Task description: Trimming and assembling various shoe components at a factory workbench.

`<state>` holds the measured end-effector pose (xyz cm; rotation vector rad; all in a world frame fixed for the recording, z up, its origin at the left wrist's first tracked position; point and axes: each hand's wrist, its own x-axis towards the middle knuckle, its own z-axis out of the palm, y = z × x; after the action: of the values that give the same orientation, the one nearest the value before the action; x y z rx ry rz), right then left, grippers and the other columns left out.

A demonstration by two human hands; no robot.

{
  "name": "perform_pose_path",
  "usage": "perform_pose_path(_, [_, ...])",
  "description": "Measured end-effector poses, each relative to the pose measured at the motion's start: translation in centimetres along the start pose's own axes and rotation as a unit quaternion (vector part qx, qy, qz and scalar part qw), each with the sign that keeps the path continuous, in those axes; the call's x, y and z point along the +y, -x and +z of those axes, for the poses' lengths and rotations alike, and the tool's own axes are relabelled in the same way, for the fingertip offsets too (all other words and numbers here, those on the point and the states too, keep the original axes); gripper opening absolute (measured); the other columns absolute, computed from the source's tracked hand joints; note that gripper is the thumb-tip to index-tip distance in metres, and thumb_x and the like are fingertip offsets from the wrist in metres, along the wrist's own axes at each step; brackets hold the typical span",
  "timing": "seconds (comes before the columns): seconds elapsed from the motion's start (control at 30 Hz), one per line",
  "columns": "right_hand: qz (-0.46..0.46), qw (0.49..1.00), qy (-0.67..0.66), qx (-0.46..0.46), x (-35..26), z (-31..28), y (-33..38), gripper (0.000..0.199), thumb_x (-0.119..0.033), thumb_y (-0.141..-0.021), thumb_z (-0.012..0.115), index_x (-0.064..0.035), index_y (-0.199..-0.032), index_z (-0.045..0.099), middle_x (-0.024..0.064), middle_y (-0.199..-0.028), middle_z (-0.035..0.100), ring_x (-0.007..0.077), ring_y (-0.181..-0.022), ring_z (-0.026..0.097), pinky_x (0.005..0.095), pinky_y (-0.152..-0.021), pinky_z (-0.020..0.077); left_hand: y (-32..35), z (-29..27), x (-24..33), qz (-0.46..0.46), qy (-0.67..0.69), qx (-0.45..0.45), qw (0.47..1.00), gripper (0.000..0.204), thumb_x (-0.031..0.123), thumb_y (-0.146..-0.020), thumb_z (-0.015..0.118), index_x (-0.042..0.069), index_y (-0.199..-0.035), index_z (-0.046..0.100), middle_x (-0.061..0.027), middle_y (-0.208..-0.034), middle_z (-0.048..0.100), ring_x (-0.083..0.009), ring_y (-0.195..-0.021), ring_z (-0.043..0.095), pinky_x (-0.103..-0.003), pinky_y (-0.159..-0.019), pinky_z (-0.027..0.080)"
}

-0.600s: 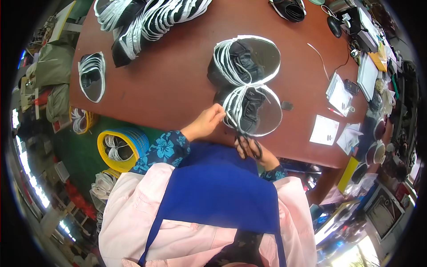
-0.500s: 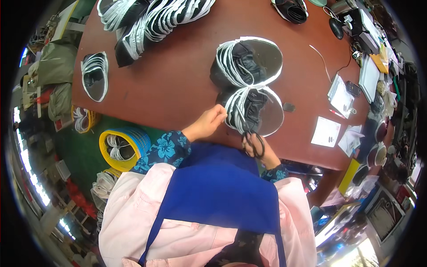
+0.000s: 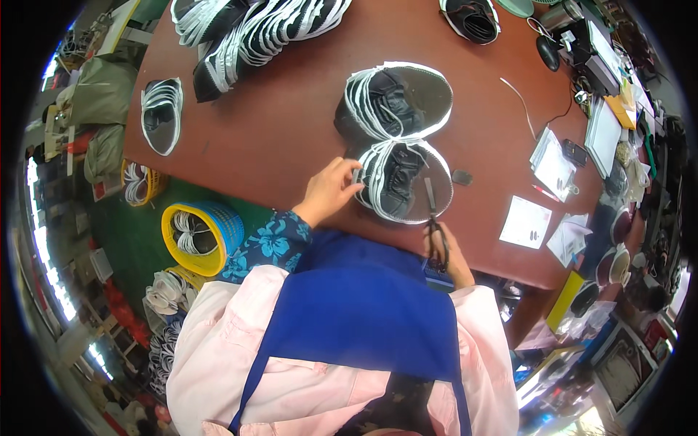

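Two stacks of black shoe uppers with white edging lie against each other on the brown table, the farther stack [image 3: 429,94] above the nearer stack [image 3: 436,182]. White laces or cords meet where they touch. My left hand [image 3: 331,190] is at the left side of the nearer stack, fingers apart and curved, with nothing visible in it. Black-handled scissors [image 3: 439,243] are in my right hand [image 3: 456,263], their metal blades pointing away over the right edge of the nearer stack.
A long row of shoe uppers [image 3: 273,33] lies at the far left, with a smaller bundle [image 3: 161,116] at the table's left edge. Baskets [image 3: 229,221] with bundles stand below left. Papers [image 3: 525,221] and a black phone-like device [image 3: 574,152] lie right.
My right hand has drawn the scissors right and off the laces. The left hand has shifted slightly left and its fingers have spread. The whole view has shifted a little.
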<state>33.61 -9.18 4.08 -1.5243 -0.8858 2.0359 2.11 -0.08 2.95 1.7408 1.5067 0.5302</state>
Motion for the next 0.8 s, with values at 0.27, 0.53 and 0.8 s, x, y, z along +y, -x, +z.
perform_pose_path(0.27, [0.019, 0.957, 0.012, -0.29, 0.2, 1.3, -4.5, 0.062, -0.059, -0.1, 0.043, -0.0002, -0.114, 0.056, 0.0051, -0.078, 0.056, 0.012, -0.069, 0.05, 0.0229, -0.065, 0.0383, 1.4, 1.4, 1.2, 0.022, -0.079, 0.03, 0.996, 0.011, 0.013, -0.081, 0.074, 0.006, -0.079, 0.066, -0.0033, -0.083, 0.057, -0.0219, -0.069, 0.06, -0.034, -0.061, 0.05])
perform_pose_path(0.53, [0.003, 0.982, -0.063, -0.179, -1.8, 0.7, -4.9, 0.043, -0.044, -0.105, 0.043, -0.0047, -0.094, 0.057, -0.0015, -0.065, 0.048, 0.0075, -0.055, 0.043, 0.0199, -0.049, 0.0326, 0.3, 0.1, 2.2, 0.044, -0.104, 0.038, 0.993, 0.012, 0.015, -0.081, 0.075, 0.007, -0.079, 0.067, -0.0018, -0.085, 0.059, -0.0231, -0.078, 0.06, -0.036, -0.065, 0.05])
perform_pose_path(0.8, [-0.127, 0.896, 0.266, 0.333, 15.9, -13.5, -3.6, 0.034, -0.024, -0.089, 0.074, 0.0037, -0.102, 0.06, 0.0113, -0.084, 0.063, 0.0202, -0.074, 0.061, 0.0333, -0.068, 0.0508, -11.4, 9.3, 2.5, 0.124, -0.444, 0.018, 0.887, 0.018, 0.017, -0.083, 0.061, 0.008, -0.094, 0.071, -0.0097, -0.095, 0.068, -0.0271, -0.1, 0.059, -0.039, -0.096, 0.043])
